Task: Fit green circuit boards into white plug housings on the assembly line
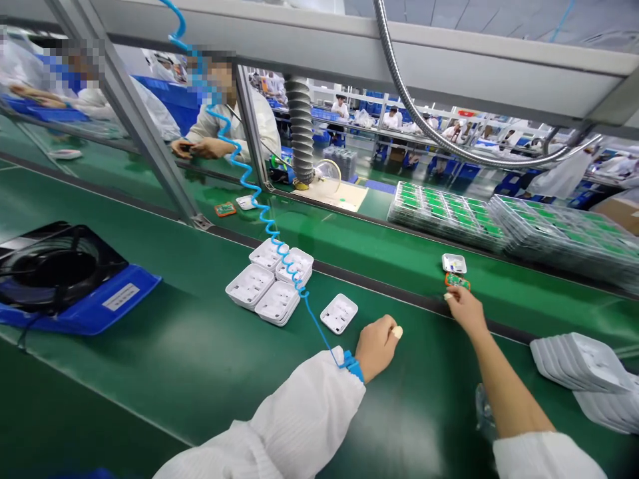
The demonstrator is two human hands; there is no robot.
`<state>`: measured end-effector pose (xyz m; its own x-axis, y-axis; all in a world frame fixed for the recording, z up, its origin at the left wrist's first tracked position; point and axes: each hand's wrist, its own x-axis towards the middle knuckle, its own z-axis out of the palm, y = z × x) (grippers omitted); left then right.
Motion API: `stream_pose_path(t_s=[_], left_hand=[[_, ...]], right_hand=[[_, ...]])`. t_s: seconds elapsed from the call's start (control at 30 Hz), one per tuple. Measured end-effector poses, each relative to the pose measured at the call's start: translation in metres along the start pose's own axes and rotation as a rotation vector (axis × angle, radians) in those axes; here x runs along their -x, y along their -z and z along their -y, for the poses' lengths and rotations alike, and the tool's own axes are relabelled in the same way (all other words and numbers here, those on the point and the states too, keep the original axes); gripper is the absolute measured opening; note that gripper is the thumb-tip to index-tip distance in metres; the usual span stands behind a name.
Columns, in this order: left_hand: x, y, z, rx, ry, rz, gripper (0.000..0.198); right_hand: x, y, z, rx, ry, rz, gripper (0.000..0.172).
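My left hand (pixel 377 347), with a blue wrist strap (pixel 352 366) and a pale finger cot, is curled closed above the green bench. What lies inside its fingers, if anything, is hidden. Just left of it lies a single white plastic housing (pixel 339 313). My right hand (pixel 466 310) reaches across the dark rail, its fingers pinched at the lower edge of a green circuit board (pixel 458 282) in an orange frame. Behind that board, another white housing (pixel 454 263) rests on the green belt. Several white housings stand in stacks (pixel 277 303) further left.
A black fan (pixel 60 266) on a blue base stands at left. Overlapping white housings (pixel 582 362) lie at right. Clear trays of green boards (pixel 444 213) are piled beyond the belt. A coiled blue cord (pixel 244 174) hangs to my wrist. A co-worker (pixel 249 123) sits opposite.
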<state>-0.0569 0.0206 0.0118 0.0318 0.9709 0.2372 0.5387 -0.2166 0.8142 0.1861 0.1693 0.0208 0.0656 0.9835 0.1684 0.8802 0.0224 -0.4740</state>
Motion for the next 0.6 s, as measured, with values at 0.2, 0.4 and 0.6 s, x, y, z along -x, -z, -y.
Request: stream_pose_path(t_s=[0.2, 0.4, 0.6], left_hand=[[-0.001, 0.001, -0.001, -0.008, 0.000, 0.057, 0.014], [-0.004, 0.001, 0.001, 0.031, 0.016, 0.083, 0.010], [-0.004, 0.002, 0.000, 0.027, 0.038, 0.096, 0.007]], right_hand=[[-0.076, 0.024, -0.034, 0.197, -0.165, -0.060, 0.035], [-0.138, 0.002, -0.018, 0.283, -0.059, -0.116, 0.057], [-0.181, -0.032, -0.011, 0.194, 0.082, -0.065, 0.061]])
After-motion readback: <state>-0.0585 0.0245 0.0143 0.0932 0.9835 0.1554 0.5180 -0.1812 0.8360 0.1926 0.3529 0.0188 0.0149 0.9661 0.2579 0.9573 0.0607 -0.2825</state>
